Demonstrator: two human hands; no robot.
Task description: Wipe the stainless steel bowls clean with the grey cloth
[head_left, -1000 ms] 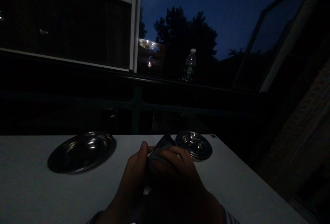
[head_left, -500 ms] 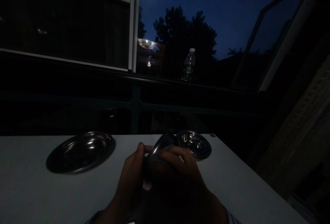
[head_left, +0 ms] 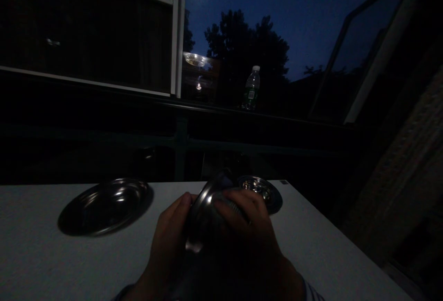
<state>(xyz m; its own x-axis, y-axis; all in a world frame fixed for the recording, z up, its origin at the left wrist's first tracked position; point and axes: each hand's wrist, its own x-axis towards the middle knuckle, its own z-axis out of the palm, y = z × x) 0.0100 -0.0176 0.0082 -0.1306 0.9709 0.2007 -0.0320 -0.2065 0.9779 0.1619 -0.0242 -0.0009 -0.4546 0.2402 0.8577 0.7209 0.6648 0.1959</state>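
Observation:
A shiny metal bowl (head_left: pixel 204 204) is held up and tilted over the white table. My left hand (head_left: pixel 169 231) grips its left rim, with the thumb on top. The fingers of my right hand (head_left: pixel 254 222) are bent against the bowl's right side. Under them shows a greyish, ridged bit, too dark to name. An oval metal dish (head_left: pixel 104 208) lies on the table to the left. Behind my right hand sits a second metal dish (head_left: pixel 263 190), partly covered by that hand.
The white table (head_left: pixel 321 255) ends at a dark railing below the window. A plastic bottle (head_left: pixel 251 89) with a white cap and green label stands on the sill. An open window pane (head_left: pixel 367 38) juts in at the right. The scene is very dark.
The bowl has turned a little, showing more of its shiny rim. My right hand's fingers have shifted slightly up and right along it. The view has moved slightly.

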